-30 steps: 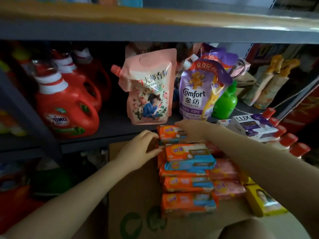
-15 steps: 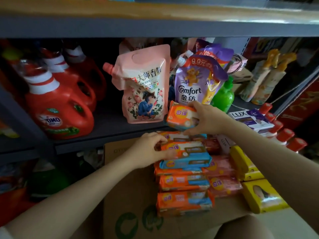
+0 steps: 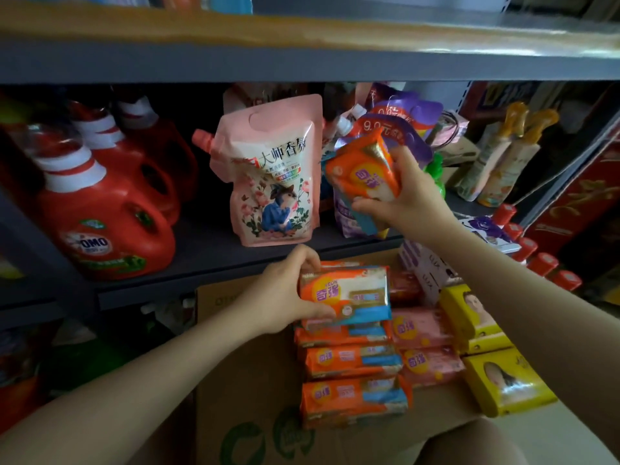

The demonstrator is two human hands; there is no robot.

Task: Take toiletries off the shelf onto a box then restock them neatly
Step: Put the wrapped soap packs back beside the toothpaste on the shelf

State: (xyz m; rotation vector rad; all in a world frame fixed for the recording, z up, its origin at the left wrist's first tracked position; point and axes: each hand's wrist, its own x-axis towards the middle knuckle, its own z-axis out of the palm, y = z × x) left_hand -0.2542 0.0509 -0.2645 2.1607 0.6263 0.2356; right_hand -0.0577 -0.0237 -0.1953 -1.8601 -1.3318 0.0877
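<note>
My right hand [image 3: 407,204] grips an orange soap pack [image 3: 360,172] and holds it tilted in the air, in front of the purple pouch [image 3: 399,129] on the grey shelf [image 3: 208,253]. My left hand [image 3: 285,290] grips another orange soap pack [image 3: 349,295] at its left end, on top of the orange stack. Below it lie more orange packs [image 3: 352,360], pink packs [image 3: 422,330] and yellow soap boxes [image 3: 506,380], all on the cardboard box [image 3: 241,414].
Red detergent jugs [image 3: 100,226] fill the shelf's left side. A pink spout pouch [image 3: 271,176] stands in the middle. White Lux boxes [image 3: 432,270] sit at the box's far right, red-capped bottles [image 3: 540,260] beyond them. Tall spray bottles [image 3: 503,156] stand at the back right.
My right hand lifted an orange pack off the stack and raised it up to shelf height. My left hand closed around the top pack of the stack.
</note>
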